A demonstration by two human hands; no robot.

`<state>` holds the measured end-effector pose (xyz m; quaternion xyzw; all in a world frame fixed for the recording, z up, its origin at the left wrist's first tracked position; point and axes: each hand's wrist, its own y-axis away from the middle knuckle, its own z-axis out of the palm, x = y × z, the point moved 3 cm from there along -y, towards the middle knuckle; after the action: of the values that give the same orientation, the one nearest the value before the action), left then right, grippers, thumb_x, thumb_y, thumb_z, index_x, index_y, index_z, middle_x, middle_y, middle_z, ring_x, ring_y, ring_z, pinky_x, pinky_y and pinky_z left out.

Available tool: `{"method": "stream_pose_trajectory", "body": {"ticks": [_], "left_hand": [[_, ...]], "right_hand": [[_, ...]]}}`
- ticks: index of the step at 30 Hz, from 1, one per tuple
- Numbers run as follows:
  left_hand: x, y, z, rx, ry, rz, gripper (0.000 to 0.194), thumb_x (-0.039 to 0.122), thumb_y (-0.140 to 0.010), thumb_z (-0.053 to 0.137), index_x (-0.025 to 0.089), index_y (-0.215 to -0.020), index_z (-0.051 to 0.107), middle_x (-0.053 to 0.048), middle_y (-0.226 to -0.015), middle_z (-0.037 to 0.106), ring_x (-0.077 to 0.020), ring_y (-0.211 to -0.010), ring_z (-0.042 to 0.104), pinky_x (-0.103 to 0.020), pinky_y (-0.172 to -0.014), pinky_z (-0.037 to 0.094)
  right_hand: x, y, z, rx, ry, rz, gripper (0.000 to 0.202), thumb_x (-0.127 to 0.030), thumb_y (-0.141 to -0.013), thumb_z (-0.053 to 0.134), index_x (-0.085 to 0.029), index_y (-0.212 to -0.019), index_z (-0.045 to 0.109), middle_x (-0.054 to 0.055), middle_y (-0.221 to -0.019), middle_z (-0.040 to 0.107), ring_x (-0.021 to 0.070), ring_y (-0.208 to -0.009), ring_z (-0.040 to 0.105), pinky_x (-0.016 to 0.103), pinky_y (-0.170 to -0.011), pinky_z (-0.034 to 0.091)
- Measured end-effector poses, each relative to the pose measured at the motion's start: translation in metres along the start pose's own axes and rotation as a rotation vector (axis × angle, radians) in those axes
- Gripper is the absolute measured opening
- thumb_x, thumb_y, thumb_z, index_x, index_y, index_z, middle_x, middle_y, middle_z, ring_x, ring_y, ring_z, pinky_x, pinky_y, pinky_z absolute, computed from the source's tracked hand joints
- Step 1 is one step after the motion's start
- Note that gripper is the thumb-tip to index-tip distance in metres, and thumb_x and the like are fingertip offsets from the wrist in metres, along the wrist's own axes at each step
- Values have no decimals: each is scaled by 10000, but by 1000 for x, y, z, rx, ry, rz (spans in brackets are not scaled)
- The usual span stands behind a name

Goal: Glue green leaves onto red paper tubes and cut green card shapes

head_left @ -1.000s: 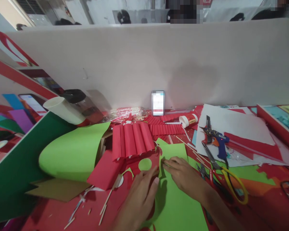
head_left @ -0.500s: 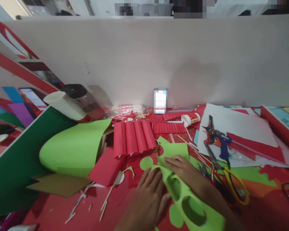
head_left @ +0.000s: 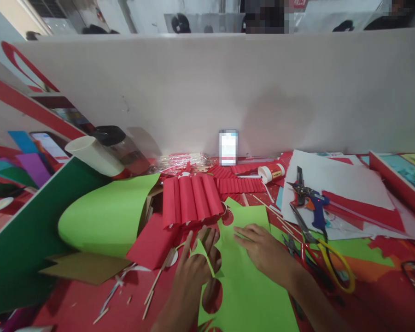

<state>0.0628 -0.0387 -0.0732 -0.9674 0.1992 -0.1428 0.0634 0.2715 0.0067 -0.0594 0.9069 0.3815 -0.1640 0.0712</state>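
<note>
A light green paper sheet [head_left: 250, 281] lies flat in front of me, with round holes along its left side showing red beneath. My right hand [head_left: 262, 249] rests on the sheet's upper part, fingers stretched out. At its left edge is my left hand [head_left: 196, 263], fingers apart and pointing away from me. A pointed green paper strip [head_left: 202, 253] crosses over the left fingers; where it joins, I cannot tell. Just beyond that hand stands a red pleated paper piece [head_left: 193, 198]. Beside it on the left lies a red paper piece [head_left: 154, 242].
Scissors [head_left: 335, 265], pliers [head_left: 292, 244] and a blue glue gun [head_left: 319, 207] lie at right. A curved green sheet [head_left: 103, 214], a paper cup [head_left: 93, 154] and a dark-lidded jar [head_left: 122, 147] are at left. A phone [head_left: 228, 147] leans against the back panel.
The green sheet, raised and bent over my right arm before, now lies flat under my right hand. My left fingers have spread. The loose green circles no longer show.
</note>
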Motion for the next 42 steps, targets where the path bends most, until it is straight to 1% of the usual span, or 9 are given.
{"method": "stream_pose_trajectory", "body": {"ticks": [4, 7, 11, 13, 25, 32, 36, 39, 42], "left_hand": [[4, 1, -24, -50, -116, 39, 235, 161, -912, 517, 208, -723, 648, -85, -1401, 621, -321, -1422, 429, -617, -1169, 311], [-1, 4, -31, -35, -163, 67, 224, 144, -921, 481, 192, -823, 676, -97, -1479, 551, -313, -1430, 422, -598, -1157, 343], [-18, 13, -26, 30, -233, 96, 567, 3, -820, 424, 140, -1351, 568, -113, -1492, 535, -301, -1414, 445, -535, -1124, 423], [-24, 18, -27, 76, -249, 73, 676, -38, -788, 379, 123, -1436, 486, -116, -1467, 560, -282, -1392, 470, -495, -1108, 452], [35, 37, -33, -19, -207, 217, 563, 107, -928, 498, 221, -1477, 447, -94, -1542, 471, -279, -1395, 457, -439, -1086, 467], [27, 37, -21, -40, -137, -12, 607, -57, -854, 457, 195, -1403, 506, -89, -1402, 605, -226, -1227, 593, -350, -976, 525], [19, 35, -29, -48, -174, -125, 414, -26, -883, 469, 202, -1172, 658, -62, -1189, 708, -255, -1098, 627, -419, -975, 508], [21, 36, -34, -7, -231, -150, 340, 9, -907, 475, 214, -1060, 699, -54, -1122, 721, -286, -1081, 614, -505, -1010, 465], [32, 34, -30, -22, -226, -93, 389, 18, -898, 504, 222, -1188, 660, -64, -1243, 677, -270, -1146, 594, -465, -1032, 463]], "right_hand": [[-6, 0, -2, 24, 54, 11, 556, 25, -871, 488, -167, -1382, 594, 82, -1434, 597, 253, -1208, 537, 423, -1057, 445], [-9, 1, -3, 35, 77, 11, 585, 47, -858, 478, -154, -1400, 570, 88, -1413, 611, 252, -1206, 542, 428, -1066, 435], [-8, 1, -3, 37, 62, 7, 564, 28, -875, 484, -163, -1399, 572, 86, -1415, 609, 245, -1212, 537, 422, -1080, 417], [-7, 2, -2, 26, 63, 7, 558, 18, -881, 489, -183, -1394, 582, 80, -1437, 592, 250, -1229, 525, 437, -1086, 406], [-11, 2, -2, 7, 114, -4, 468, -38, -931, 492, -207, -1346, 627, 75, -1490, 548, 280, -1221, 507, 460, -1022, 412], [-14, 3, -7, 35, 111, -43, 483, -20, -917, 488, -218, -1332, 639, 72, -1436, 598, 270, -1160, 518, 430, -968, 431], [-14, 4, -7, 28, 128, -53, 542, 14, -883, 482, -234, -1340, 639, 74, -1449, 584, 276, -1159, 517, 424, -944, 442], [-13, 4, -6, 14, 140, -45, 566, 19, -875, 476, -239, -1355, 629, 81, -1466, 565, 285, -1187, 510, 429, -949, 442], [-13, 5, -6, 11, 138, -33, 547, -10, -897, 488, -246, -1374, 615, 94, -1470, 553, 291, -1217, 499, 447, -990, 423]]}}
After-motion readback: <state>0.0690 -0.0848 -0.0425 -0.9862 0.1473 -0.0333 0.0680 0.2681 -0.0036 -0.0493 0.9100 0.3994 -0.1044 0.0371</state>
